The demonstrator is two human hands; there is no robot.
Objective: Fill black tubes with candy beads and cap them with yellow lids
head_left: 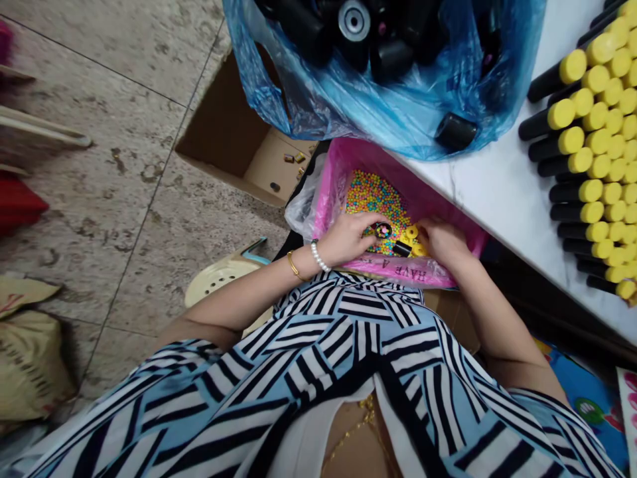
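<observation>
My left hand point(348, 239) hovers over a pink plastic-lined box point(378, 166), its fingertips on a small black round piece with a pink centre point(383, 230). My right hand point(442, 242) is curled at the box's right side, touching or nearly touching several yellow pieces point(411, 233). Under both hands lies a heap of small multicoloured beads point(373, 206). A short black tube point(402, 248) rests on the beads between my hands. A gold bangle and a pearl bracelet circle my left wrist.
A white marble table edge point(438, 179) runs just beyond the box, bearing rows of black tubes with yellow caps point(580, 192). A blue plastic bag point(398, 113) holds black tubes. An open cardboard box point(223, 126) stands on the tiled floor at left.
</observation>
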